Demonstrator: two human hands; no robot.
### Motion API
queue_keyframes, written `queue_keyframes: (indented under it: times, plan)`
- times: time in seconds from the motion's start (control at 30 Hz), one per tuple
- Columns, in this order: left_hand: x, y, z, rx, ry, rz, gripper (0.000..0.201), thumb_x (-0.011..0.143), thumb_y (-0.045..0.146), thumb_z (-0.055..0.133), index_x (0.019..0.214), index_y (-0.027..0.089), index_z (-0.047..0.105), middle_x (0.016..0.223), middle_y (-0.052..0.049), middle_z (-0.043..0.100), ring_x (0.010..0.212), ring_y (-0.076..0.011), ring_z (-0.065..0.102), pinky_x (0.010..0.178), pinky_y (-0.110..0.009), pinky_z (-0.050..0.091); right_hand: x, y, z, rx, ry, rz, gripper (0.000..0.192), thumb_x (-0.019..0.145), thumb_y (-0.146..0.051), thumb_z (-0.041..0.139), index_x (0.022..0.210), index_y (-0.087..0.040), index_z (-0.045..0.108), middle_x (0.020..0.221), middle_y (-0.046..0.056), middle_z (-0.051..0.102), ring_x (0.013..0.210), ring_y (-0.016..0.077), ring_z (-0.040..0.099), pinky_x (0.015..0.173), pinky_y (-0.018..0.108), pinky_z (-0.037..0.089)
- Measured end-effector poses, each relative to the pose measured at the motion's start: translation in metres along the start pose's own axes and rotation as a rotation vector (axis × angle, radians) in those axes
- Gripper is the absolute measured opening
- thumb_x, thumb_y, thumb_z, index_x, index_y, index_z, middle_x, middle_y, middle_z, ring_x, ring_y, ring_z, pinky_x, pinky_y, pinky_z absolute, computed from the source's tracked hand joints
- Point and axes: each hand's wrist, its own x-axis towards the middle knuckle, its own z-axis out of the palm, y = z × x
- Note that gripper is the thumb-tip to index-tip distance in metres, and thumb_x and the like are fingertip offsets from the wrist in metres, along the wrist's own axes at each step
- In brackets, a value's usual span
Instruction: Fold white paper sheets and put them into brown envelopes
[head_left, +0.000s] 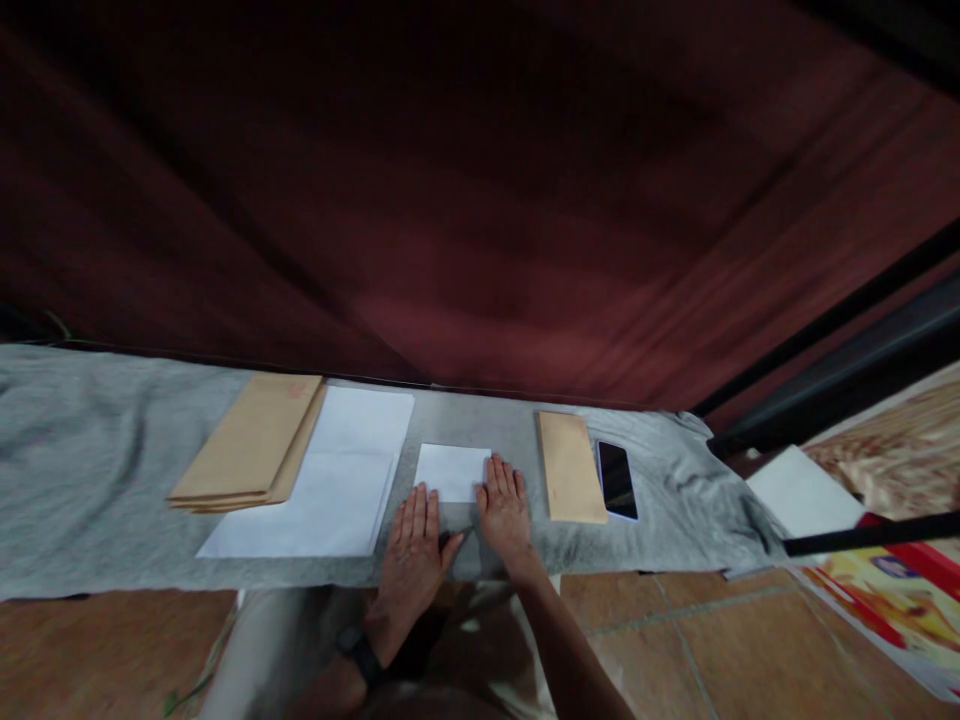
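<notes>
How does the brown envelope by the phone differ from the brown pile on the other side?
The single envelope lies alone beside the phone, right of the hands; the envelope stack holds several, left of the white sheets. The single one looks smaller and lies straighter; the stack sits angled. Both are tan and rest flat on the grey cloth.

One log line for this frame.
left hand flat on grey cloth | right hand flat at folded paper | envelope, phone to the right
</notes>
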Motion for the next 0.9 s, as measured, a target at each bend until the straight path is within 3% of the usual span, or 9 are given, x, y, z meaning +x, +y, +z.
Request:
queue_keyframes:
  times: [0.47, 0.63, 0.77, 0.9]
  plan:
    - [-0.001, 0.002, -0.003, 0.033, 0.019, -0.005, 0.076, 0.098, 0.055, 0.042, 0.152, 0.002, 0.038, 0.159, -0.027, 0.035, 0.15, -0.0371, 0.032, 0.118, -0.054, 0.037, 0.001, 0.0, -0.001, 0.033, 0.049, -0.019, 0.051, 0.105, -0.025, 0.038, 0.154, -0.009, 0.04, 0.156, 0.017, 0.045, 0.146, 0.0285, 0.04, 0.119, 0.052, 0.029]
    - [0.0, 0.0, -0.003, 0.002, 0.009, -0.013, 0.062, 0.1, 0.04, 0.04, 0.149, 0.002, 0.044, 0.157, -0.025, 0.04, 0.148, -0.0352, 0.036, 0.118, -0.053, 0.037, 0.006, -0.016, -0.009, 0.118, -0.034, -0.129, 0.052, 0.104, -0.023, 0.038, 0.156, -0.016, 0.038, 0.16, 0.008, 0.041, 0.148, 0.0233, 0.037, 0.121, 0.046, 0.03]
    - [0.022, -0.002, -0.007, -0.042, -0.002, -0.024, 0.055, 0.1, 0.028, 0.034, 0.149, 0.005, 0.044, 0.155, -0.02, 0.047, 0.146, -0.0288, 0.041, 0.121, -0.048, 0.036, 0.004, -0.029, -0.01, 0.148, -0.129, -0.195, 0.048, 0.105, -0.024, 0.04, 0.152, -0.019, 0.044, 0.159, 0.007, 0.044, 0.147, 0.022, 0.038, 0.123, 0.046, 0.028]
    - [0.058, -0.001, -0.002, -0.085, -0.062, 0.013, 0.056, 0.101, 0.03, 0.03, 0.15, 0.007, 0.044, 0.156, -0.016, 0.047, 0.149, -0.0259, 0.037, 0.122, -0.046, 0.035, 0.003, -0.031, -0.006, 0.142, -0.161, -0.184, 0.048, 0.104, -0.019, 0.04, 0.151, -0.017, 0.046, 0.157, 0.009, 0.045, 0.147, 0.0223, 0.04, 0.124, 0.046, 0.025]
